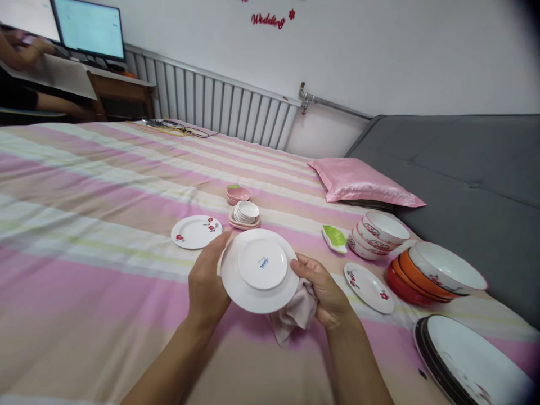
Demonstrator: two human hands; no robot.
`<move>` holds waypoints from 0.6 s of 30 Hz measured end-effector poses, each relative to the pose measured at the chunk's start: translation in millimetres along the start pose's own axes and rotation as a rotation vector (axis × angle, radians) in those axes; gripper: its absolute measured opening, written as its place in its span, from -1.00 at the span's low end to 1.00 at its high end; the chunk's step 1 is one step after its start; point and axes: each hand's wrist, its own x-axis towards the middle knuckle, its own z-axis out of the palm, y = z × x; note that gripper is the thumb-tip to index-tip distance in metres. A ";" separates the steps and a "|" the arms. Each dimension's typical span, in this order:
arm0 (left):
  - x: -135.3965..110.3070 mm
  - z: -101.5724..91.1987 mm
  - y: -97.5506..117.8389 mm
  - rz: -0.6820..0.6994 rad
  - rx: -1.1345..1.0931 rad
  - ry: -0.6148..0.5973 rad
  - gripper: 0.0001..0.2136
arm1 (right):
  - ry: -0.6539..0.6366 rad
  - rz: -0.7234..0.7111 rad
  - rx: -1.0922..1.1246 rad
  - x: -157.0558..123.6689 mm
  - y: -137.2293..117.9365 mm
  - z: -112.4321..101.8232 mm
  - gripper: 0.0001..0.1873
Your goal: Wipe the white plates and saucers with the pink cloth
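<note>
Two lit monitors (90, 28), on a wooden desk (122, 84), far left; another person's arm (23, 56) before them. One pale slatted radiator (211, 98) along a white wall (379, 50), which bears red "Wedding" lettering (268, 21). One metal pipe (337, 107), with valve. One pink satin pillow (363, 181); one grey padded headboard (455, 163), right.

Surface: a bed (93, 337), its sheet striped in pink, beige and white. Upon it, left to right: thin cables (177, 127), at the far edge; one flowered plate (192, 233); small pink bowls (238, 194); small white dishes (248, 210), stacked; one green-and-white leaf dish (335, 237); one oval flowered plate (368, 286); several stacked bowls, white (379, 233) and orange-red (415, 275); dark-edged large plates (476, 354).

One white plate (261, 267), round, glossy, held above the bed at centre; underside shown, with raised foot ring and blue maker's mark. Left hand (210, 275) clasped on its left rim; right hand (323, 287) gripping the right rim, with a crumpled pale-pink cloth (297, 312).
</note>
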 end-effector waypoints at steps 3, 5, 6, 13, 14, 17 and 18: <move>3.5 2.8 6.8 -0.507 -0.399 -0.125 -0.44 | 0.023 -0.021 0.012 1.6 0.0 -3.5 -0.67; 6.4 3.5 12.5 -0.832 -0.708 -0.208 -0.56 | 0.048 -0.035 0.014 2.2 -0.2 -4.8 -0.66; 7.7 3.5 15.6 -0.964 -0.843 -0.236 -0.60 | 0.057 -0.040 0.012 2.2 -0.3 -5.1 -0.65; 5.2 7.6 25.7 -1.201 -1.126 -0.200 -0.66 | 0.081 -0.045 -0.094 0.9 0.8 1.0 -0.61; 4.3 8.4 25.0 -1.188 -1.115 -0.192 -0.66 | 0.099 -0.053 -0.108 1.2 1.1 1.6 -0.62; 3.5 9.6 22.0 -1.123 -1.102 -0.151 -0.67 | 0.219 -0.099 -0.125 3.1 0.7 0.7 -0.66; 3.8 9.4 21.0 -1.101 -1.095 -0.128 -0.67 | 0.268 -0.121 -0.117 3.8 0.0 -0.5 -0.67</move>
